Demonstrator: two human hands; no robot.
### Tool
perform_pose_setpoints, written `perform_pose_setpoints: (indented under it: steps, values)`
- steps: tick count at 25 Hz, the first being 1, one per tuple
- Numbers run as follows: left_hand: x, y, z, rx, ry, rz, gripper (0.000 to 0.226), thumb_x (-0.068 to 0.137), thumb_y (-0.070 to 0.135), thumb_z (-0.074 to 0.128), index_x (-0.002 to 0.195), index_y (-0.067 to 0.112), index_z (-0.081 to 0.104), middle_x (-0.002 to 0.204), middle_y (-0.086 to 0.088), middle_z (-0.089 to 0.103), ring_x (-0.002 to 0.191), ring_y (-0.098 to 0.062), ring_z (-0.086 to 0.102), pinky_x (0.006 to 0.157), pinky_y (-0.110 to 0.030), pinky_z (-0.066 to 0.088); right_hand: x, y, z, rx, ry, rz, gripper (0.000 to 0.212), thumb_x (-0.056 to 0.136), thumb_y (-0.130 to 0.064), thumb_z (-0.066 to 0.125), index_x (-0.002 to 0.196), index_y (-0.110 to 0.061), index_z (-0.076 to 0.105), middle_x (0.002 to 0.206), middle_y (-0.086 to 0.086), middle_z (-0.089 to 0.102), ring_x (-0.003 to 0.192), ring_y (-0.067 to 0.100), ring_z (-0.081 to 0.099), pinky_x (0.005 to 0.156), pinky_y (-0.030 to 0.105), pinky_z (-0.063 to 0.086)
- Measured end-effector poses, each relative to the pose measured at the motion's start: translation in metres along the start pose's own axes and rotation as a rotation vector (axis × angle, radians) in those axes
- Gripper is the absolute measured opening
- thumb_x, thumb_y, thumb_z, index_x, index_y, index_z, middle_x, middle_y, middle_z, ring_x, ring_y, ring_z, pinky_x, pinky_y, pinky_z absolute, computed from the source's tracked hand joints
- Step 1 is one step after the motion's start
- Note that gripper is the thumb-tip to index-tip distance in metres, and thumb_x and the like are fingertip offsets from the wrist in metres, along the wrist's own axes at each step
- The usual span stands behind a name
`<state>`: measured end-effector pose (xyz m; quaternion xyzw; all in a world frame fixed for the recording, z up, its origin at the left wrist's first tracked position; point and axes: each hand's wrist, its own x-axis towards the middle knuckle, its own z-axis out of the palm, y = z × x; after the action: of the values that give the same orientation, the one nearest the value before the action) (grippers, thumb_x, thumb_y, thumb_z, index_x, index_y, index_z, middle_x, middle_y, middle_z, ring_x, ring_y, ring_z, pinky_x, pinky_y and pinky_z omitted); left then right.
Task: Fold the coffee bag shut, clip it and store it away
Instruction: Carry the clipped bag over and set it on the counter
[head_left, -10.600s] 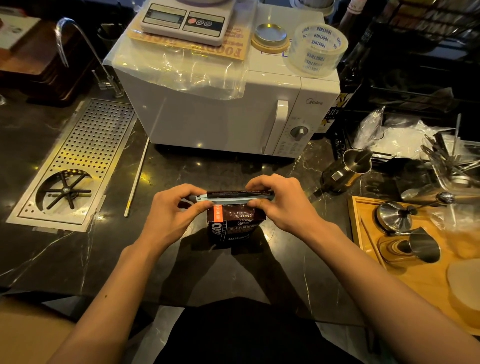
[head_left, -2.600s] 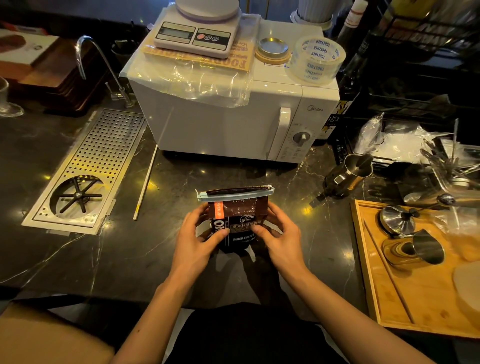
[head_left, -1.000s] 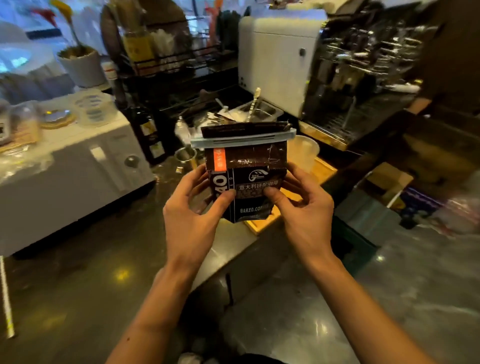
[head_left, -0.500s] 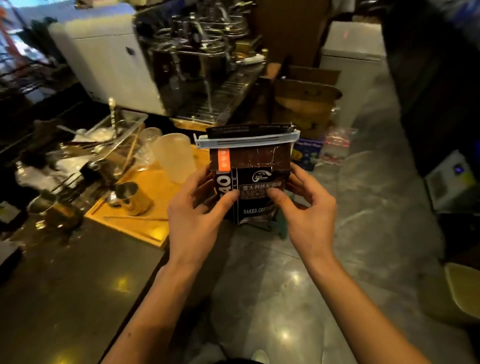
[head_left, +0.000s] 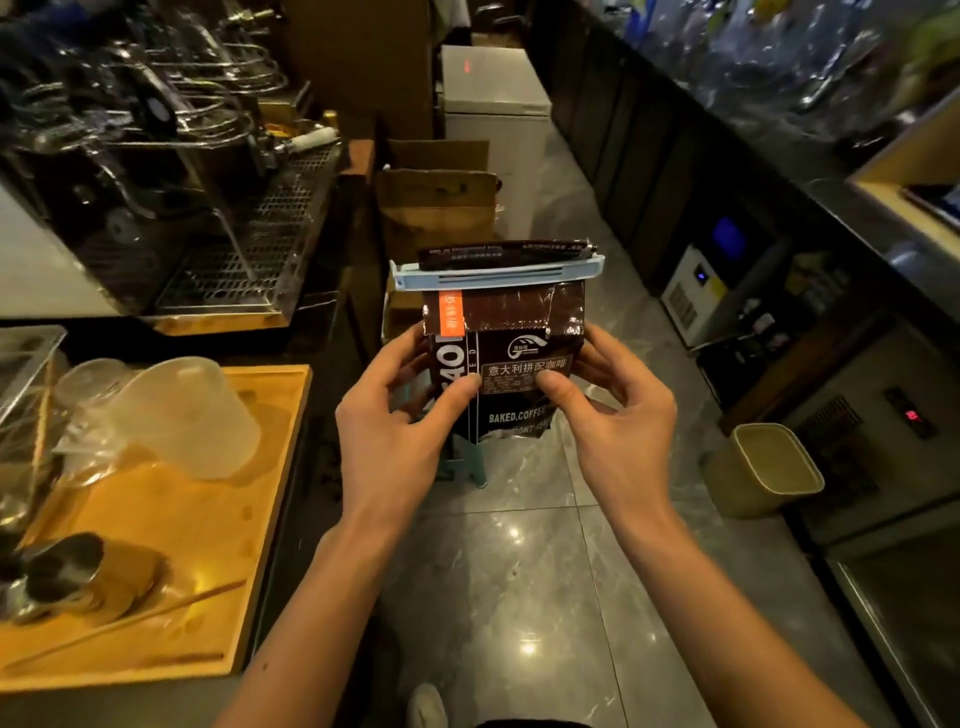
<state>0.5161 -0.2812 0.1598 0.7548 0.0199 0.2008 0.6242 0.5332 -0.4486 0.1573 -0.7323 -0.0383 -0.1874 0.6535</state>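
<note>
Coffee bag (head_left: 511, 364) is held upright in mid-air, centre of view, over the grey tiled floor (head_left: 519, 597) of a narrow aisle. It touches no surface.

Left hand (head_left: 400, 436) grips the bag's left edge: thumb pressed on the front panel, fingers curled around behind. Right hand (head_left: 618, 421) mirrors this on the right edge, thumb on the front label, fingers behind. Both hands are closed on the bag, neither one flat or spread.

Bag top is folded over and pinched by a pale blue clip (head_left: 497, 274) running straight across the full width, sticking out a little past each side. A dark strip of the folded top shows above the clip (printing on it too small to read). Front reads "BAKED.COFFEE"; an orange tag sits at upper left of the panel.

Surroundings:
- Left, near: dark tabletop (head_left: 291, 322) carrying a wooden tray (head_left: 171, 587) with an overturned translucent plastic jug (head_left: 192, 415) and a metal pitcher (head_left: 78, 571) lying on its side.
- Left, far: espresso machine (head_left: 171, 171) with a perforated drip grate.
- Beyond the bag: cardboard boxes (head_left: 436, 202), then a white chest-like appliance (head_left: 493, 104).
- Right, near floor: beige bin (head_left: 769, 467), standing beside dark under-counter units.
- Bottom edge: tip of a shoe (head_left: 427, 706).
</note>
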Motion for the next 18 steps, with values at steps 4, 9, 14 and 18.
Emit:
perform_pose_setpoints:
  steps: [4,9,14,18]
  values:
    - [0.028,-0.016,-0.017,-0.033,-0.035,-0.009,0.056,0.081,0.018,0.076,0.133,0.02,0.056,0.126,0.007,0.065,0.12,-0.008,0.06,0.095,-0.035,0.056,0.008,0.001,0.029,-0.032,0.037,0.022,0.051,0.079,-0.011,0.077,0.127,-0.018,0.063,0.11,-0.011,0.07,0.105,0.0,0.065,0.081,0.018,0.056]
    - [0.056,-0.031,-0.01,-0.06,-0.135,0.012,0.055,0.082,0.017,0.076,0.133,0.018,0.056,0.124,0.009,0.064,0.118,0.0,0.059,0.089,-0.011,0.051,0.017,0.012,0.038,-0.064,0.117,0.05,0.051,0.08,-0.011,0.077,0.127,-0.023,0.061,0.108,-0.016,0.069,0.106,-0.002,0.064,0.083,0.018,0.056]
    - [0.087,-0.043,0.027,-0.107,-0.208,-0.008,0.054,0.081,0.014,0.075,0.132,0.018,0.058,0.118,0.017,0.064,0.113,0.007,0.059,0.083,-0.007,0.05,0.05,0.032,0.025,-0.08,0.158,0.067,0.051,0.081,-0.009,0.076,0.129,-0.021,0.061,0.11,-0.017,0.068,0.108,-0.001,0.064,0.078,0.012,0.053]
    - [0.122,-0.051,0.08,-0.098,-0.237,-0.02,0.055,0.081,0.016,0.076,0.132,0.019,0.058,0.121,0.014,0.065,0.115,0.003,0.06,0.088,-0.015,0.053,0.094,0.059,-0.001,-0.095,0.195,0.064,0.05,0.081,-0.011,0.076,0.127,-0.024,0.061,0.11,-0.019,0.067,0.107,-0.004,0.063,0.077,0.011,0.053]
